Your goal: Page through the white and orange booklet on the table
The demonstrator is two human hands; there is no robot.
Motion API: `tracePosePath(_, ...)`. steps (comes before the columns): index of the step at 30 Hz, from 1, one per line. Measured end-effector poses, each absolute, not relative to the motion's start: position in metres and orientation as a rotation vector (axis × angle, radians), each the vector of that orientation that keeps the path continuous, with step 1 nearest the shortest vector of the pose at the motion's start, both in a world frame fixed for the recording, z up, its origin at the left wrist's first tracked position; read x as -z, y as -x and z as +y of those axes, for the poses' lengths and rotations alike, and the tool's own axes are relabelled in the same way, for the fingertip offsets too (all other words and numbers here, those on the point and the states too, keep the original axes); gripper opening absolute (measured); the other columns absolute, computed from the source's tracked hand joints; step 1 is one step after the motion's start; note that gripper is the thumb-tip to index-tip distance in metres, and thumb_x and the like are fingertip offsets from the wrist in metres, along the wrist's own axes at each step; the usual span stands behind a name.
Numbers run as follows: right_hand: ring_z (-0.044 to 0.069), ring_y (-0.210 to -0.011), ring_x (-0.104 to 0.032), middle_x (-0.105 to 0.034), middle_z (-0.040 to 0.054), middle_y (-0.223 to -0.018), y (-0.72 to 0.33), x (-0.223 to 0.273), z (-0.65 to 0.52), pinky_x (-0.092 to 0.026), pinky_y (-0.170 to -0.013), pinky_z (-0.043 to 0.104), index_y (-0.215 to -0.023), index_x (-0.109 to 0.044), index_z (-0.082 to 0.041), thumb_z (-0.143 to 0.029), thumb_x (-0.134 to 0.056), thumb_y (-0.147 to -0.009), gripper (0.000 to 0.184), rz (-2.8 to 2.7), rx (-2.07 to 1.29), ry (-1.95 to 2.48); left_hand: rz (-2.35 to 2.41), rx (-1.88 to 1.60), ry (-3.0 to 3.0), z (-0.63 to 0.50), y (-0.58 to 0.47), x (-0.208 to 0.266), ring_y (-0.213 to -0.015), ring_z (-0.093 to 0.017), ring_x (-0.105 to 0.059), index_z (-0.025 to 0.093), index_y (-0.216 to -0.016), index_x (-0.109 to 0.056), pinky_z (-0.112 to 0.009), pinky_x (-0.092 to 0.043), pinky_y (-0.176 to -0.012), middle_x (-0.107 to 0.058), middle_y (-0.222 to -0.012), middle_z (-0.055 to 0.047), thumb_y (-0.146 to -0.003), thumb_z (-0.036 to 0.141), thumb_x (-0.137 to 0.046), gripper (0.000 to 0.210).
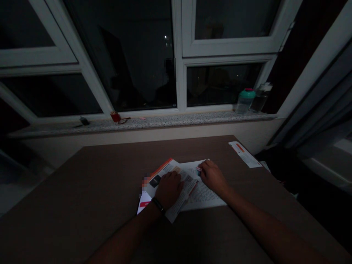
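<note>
Printed sheets of paper lie overlapping on the brown table. My left hand (169, 187), with a dark band on its wrist, rests palm down on the upper leaflet (189, 174), which has an orange edge and a dark picture; its fingers lie spread over the paper. Under that leaflet lies a white sheet of dense text (206, 198). At this sheet's upper part, my right hand (211, 174) has its fingers closed on a small object (198, 171) with white, red and bluish parts. Dim light and the fingers hide what kind it is.
A lit screen (143, 202) shows at the leaflet's left. Another printed paper strip (246, 156) lies at the table's (82, 190) far right corner. On the granite sill (165, 121) stand a teal-lidded bottle (245, 101), a clear bottle (261, 97) and a small red jar (115, 117).
</note>
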State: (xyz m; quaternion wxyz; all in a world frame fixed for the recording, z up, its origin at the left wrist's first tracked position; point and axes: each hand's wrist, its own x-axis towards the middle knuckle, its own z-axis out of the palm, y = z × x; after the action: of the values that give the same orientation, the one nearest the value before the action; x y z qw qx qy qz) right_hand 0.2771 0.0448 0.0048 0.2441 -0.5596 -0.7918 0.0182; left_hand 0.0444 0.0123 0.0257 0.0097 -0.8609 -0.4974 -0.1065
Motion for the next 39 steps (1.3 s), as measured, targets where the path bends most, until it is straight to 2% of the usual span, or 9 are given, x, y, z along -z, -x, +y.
tracePosePath(7,0.023,-0.093,-0.051,-0.057,0.0077,-0.092,-0.271,-0.007,0.040,-0.040,-0.085,0.034,-0.089,-0.064,-0.017,-0.019,-0.054,-0.089,0.010,-2.247,-0.087,1.391,-1.541,0.375,2.681,0.013,-0.044,-0.022,-0.102,-0.027,-0.055,0.019,-0.101,-0.058,-0.041,-0.045,-0.085,-0.059,-0.109,-0.009,-0.097,0.029,-0.049,0.015)
tracePosePath(11,0.023,-0.093,-0.051,-0.056,0.0071,-0.090,-0.269,-0.004,0.038,-0.040,-0.090,0.036,-0.085,-0.064,-0.017,-0.022,-0.056,-0.089,0.010,-2.263,-0.080,1.385,-1.541,0.382,2.692,0.013,-0.043,-0.021,-0.102,-0.027,-0.055,0.019,-0.101,-0.058,-0.041,-0.045,-0.085,-0.059,-0.109,-0.009,-0.097,0.030,-0.047,0.016)
tracePosePath(16,0.023,-0.091,-0.052,-0.056,0.0069,-0.088,-0.268,-0.006,0.036,-0.040,-0.091,0.037,-0.083,-0.062,-0.018,-0.023,-0.057,-0.088,0.009,-2.228,-0.080,1.433,-1.554,0.412,2.705,0.011,-0.043,-0.022,-0.103,-0.027,-0.055,0.020,-0.101,-0.058,-0.042,-0.045,-0.088,-0.060,-0.109,-0.010,-0.097,0.030,-0.047,0.016)
tracePosePath(22,0.022,-0.089,-0.053,-0.057,0.0059,-0.088,-0.268,-0.009,0.035,-0.041,-0.086,0.034,-0.082,-0.057,-0.018,-0.017,-0.058,-0.083,0.002,-2.171,-0.155,1.415,-1.545,0.433,2.724,0.012,-0.044,-0.023,-0.103,-0.027,-0.055,0.020,-0.101,-0.058,-0.042,-0.045,-0.087,-0.060,-0.109,-0.009,-0.097,0.031,-0.048,0.015)
tracePosePath(27,0.020,-0.082,-0.054,-0.060,0.0049,-0.086,-0.269,-0.004,0.038,-0.042,-0.079,0.033,-0.090,-0.056,-0.018,-0.015,-0.056,-0.080,0.010,-2.099,-0.267,1.433,-1.542,0.439,2.722,0.012,-0.044,-0.020,-0.108,-0.027,-0.055,0.020,-0.104,-0.058,-0.043,-0.045,-0.092,-0.060,-0.112,-0.010,-0.098,0.033,-0.048,0.018)
tracePosePath(32,0.020,-0.085,-0.056,-0.061,0.0056,-0.092,-0.270,0.002,0.040,-0.043,-0.083,0.034,-0.098,-0.057,-0.018,-0.013,-0.054,-0.080,0.019,-2.060,-0.286,1.393,-1.518,0.453,2.726,0.012,-0.044,-0.016,-0.113,-0.027,-0.053,0.019,-0.110,-0.058,-0.044,-0.044,-0.095,-0.059,-0.118,-0.011,-0.100,0.035,-0.045,0.023)
tracePosePath(39,0.022,-0.092,-0.057,-0.062,0.0070,-0.095,-0.271,0.009,0.046,-0.044,-0.089,0.037,-0.096,-0.059,-0.018,-0.009,-0.052,-0.079,0.020,-2.026,-0.266,1.373,-1.447,0.503,2.777,0.011,-0.043,-0.013,-0.122,-0.028,-0.050,0.018,-0.120,-0.057,-0.045,-0.041,-0.102,-0.056,-0.131,-0.012,-0.098,0.034,-0.050,0.028)
